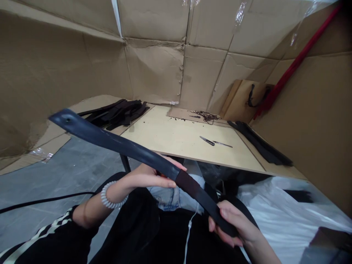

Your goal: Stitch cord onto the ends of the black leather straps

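A long dark strap with a small hole near its far end slants across my lap, from upper left to lower right. Around its middle is a dark brown band. My left hand supports the strap from below, just left of the band, with the thumb and fingers on either side of it. Closed around the strap's lower right end is my right hand. Both hands are in front of the table's near edge, and the strap's far end rises to the left of the tabletop.
On the pale table lie thread snips and slim tweezers. Thread scraps gather at the back. Dark strips are piled at left and right. Cardboard walls surround the table; white plastic is lower right.
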`<state>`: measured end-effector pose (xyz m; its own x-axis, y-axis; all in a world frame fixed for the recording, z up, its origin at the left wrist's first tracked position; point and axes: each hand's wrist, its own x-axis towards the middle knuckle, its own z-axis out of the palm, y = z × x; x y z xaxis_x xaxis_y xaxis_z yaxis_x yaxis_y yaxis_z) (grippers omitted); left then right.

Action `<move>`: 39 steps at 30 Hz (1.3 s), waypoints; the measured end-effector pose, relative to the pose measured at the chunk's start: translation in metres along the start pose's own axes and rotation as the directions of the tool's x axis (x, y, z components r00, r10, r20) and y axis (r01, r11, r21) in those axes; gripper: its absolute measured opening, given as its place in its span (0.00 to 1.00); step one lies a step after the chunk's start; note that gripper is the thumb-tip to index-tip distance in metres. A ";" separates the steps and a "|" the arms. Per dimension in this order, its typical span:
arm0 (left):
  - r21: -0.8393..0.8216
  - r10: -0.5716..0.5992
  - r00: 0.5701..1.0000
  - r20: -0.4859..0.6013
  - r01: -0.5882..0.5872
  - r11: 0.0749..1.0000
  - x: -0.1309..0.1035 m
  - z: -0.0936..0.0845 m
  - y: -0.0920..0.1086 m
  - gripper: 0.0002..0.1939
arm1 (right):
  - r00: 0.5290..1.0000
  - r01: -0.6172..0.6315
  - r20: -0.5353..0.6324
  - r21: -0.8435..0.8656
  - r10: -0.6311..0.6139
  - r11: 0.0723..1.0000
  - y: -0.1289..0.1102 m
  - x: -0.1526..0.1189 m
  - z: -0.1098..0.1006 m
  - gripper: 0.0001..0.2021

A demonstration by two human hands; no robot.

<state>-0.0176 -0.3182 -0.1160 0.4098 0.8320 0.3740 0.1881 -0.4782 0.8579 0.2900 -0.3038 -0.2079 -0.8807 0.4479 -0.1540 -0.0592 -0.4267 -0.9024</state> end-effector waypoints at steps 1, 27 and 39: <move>0.025 0.004 1.000 0.008 -0.004 1.000 -0.001 0.001 0.001 0.18 | 1.000 -0.002 -0.001 -0.005 0.002 1.000 -0.001 0.000 0.000 0.28; -0.093 -0.096 0.908 -0.408 0.064 0.994 0.004 -0.012 -0.003 0.13 | 0.611 0.026 -0.535 -0.723 -0.584 0.690 -0.006 0.016 0.004 0.19; -0.107 0.099 0.980 -0.174 -0.118 0.987 -0.010 -0.023 0.004 0.13 | 0.880 -0.018 -0.447 -0.369 -0.160 0.929 -0.008 0.008 -0.001 0.27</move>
<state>-0.0414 -0.3222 -0.1078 0.2651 0.8170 0.5121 0.0415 -0.5403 0.8404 0.2833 -0.2961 -0.2021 -0.5558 0.8136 -0.1704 0.1342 -0.1145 -0.9843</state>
